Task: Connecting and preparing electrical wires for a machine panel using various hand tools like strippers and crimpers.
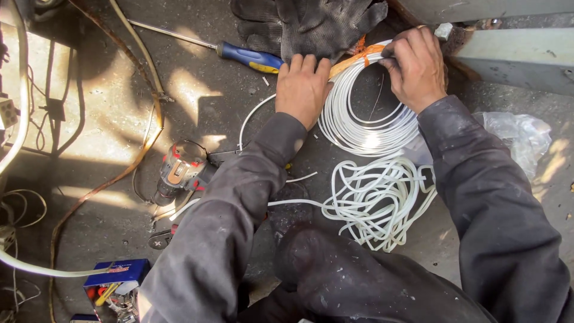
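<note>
A neat round coil of thin white plastic-coated wire [366,122] lies flat on the grey dusty floor [209,101], right btwn the two hands. The left hand [302,88] lies palm down on the coil's left edge, fingers flat, close together and pointing up, pressing the loops down, not pinching. The right hand [417,67] sits on the coil's top right edge, fingers bent & squeezed on the loops there. A strip of orange tape [366,54] wraps the coil at the top, just btwn the two hands, w/ the left fingertips next to one end and the right fingers near the other. Below the neat coil, near the person's knee, lies a messy loose pile of thicker white cord [378,200], touching or nearly touching the coil's bottom edge. A pair of dark knit work gloves [308,24] lies just above the left hand. A screwdriver w/ a blue & yellow handle [248,57] lies left of the gloves, its handle end close to the left fingertips. A grey & orange cordless drill [177,172] lies on the floor, well left of the left arm. A small blue cardboard box of bits [113,281] sits at the bottom left. A crumpled clear plastic bag [519,134] is by the right elbow.
</note>
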